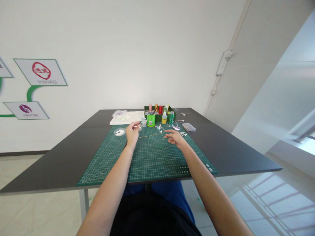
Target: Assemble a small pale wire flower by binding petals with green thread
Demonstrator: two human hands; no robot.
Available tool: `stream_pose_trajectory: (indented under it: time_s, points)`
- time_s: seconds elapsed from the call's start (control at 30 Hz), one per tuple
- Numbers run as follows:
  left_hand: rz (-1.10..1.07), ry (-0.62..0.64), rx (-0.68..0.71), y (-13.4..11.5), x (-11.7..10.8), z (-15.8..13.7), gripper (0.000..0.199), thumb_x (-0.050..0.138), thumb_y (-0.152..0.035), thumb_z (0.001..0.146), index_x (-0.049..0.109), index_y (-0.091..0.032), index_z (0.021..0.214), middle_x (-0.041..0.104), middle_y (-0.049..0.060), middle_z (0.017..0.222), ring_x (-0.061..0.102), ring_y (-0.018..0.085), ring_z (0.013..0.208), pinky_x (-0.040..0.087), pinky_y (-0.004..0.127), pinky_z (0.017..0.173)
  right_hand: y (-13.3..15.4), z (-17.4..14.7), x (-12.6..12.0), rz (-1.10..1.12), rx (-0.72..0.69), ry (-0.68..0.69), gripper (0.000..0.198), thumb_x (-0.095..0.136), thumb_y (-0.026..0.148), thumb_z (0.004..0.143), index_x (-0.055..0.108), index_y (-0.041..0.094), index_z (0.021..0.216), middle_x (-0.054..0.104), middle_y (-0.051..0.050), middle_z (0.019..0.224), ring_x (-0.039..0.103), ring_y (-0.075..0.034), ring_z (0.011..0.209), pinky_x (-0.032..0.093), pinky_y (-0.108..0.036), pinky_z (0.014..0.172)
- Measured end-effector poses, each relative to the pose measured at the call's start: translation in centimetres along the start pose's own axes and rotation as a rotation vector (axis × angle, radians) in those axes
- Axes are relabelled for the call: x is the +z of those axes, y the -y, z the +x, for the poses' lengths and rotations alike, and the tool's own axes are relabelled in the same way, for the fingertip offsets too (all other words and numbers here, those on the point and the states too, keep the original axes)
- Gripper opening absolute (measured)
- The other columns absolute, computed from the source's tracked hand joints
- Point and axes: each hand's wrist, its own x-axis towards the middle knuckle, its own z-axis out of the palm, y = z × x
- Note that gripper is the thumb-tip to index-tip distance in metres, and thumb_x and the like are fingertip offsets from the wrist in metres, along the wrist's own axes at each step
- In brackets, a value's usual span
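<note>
Near the middle of the green cutting mat [157, 160], my left hand [132, 132] is closed in a pinch; a small dark tip shows at its fingertips, too small to name. Just beyond those fingers are a small clear dish [140, 127] and a small white jar [144, 123]. My right hand [174, 137] hovers with fingers apart and partly curled, beside small white and bluish pieces [160, 130]. A thin stick [149, 135] lies on the mat between both hands. Left of my left hand sits a round dish with white contents [119, 132].
Along the back stand a green can [151, 119], a yellow glue bottle [164, 117], a green thread spool [171, 117] and a dark green box of spools [174, 109]. White-handled scissors [183, 134] and a clear plastic case [189, 127] lie right; a white cloth [130, 117] lies back left.
</note>
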Motion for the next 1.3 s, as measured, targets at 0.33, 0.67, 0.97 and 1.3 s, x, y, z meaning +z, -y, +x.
stream_pose_trajectory:
  time_s: [0.33, 0.67, 0.97, 1.3]
  points:
    - [0.078, 0.247, 0.037, -0.8, 0.9, -0.7, 0.022, 0.065, -0.017, 0.074, 0.078, -0.015, 0.092, 0.076, 0.006, 0.079, 0.060, 0.014, 0.056, 0.049, 0.025, 0.056, -0.1, 0.4, -0.2, -0.041, -0.157, -0.203, 0.040, 0.069, 0.013, 0.068, 0.064, 0.017, 0.107, 0.068, -0.011, 0.108, 0.060, -0.008, 0.052, 0.027, -0.017, 0.034]
    - [0.144, 0.508, 0.080, -1.1, 2.3, -2.6, 0.017, 0.068, -0.018, 0.079, 0.077, -0.018, 0.093, 0.075, 0.004, 0.079, 0.058, 0.013, 0.052, 0.051, 0.027, 0.058, 0.2, -2.1, 3.3, 0.000, -0.229, 0.349, 0.061, 0.076, 0.029, 0.075, 0.055, 0.028, 0.133, 0.046, -0.015, 0.151, 0.071, -0.015, 0.070, 0.032, -0.017, 0.035]
    - [0.164, 0.663, 0.092, -1.1, 2.5, -3.1, 0.019, 0.066, -0.018, 0.081, 0.078, -0.017, 0.095, 0.077, 0.007, 0.088, 0.059, 0.012, 0.052, 0.049, 0.027, 0.059, -0.3, -2.2, 3.6, 0.072, -0.179, 0.443, 0.056, 0.079, 0.038, 0.076, 0.058, 0.020, 0.124, 0.071, -0.009, 0.100, 0.068, -0.013, 0.060, 0.037, -0.017, 0.039]
    - [0.186, 0.519, 0.073, -1.0, 2.2, -2.7, 0.019, 0.066, -0.015, 0.079, 0.078, -0.018, 0.094, 0.075, 0.004, 0.080, 0.058, 0.013, 0.050, 0.050, 0.028, 0.058, -0.5, -1.5, 3.1, -0.036, -0.229, 0.347, 0.047, 0.075, 0.049, 0.077, 0.069, 0.012, 0.105, 0.048, 0.009, 0.046, 0.032, -0.004, 0.036, 0.018, -0.018, 0.036]
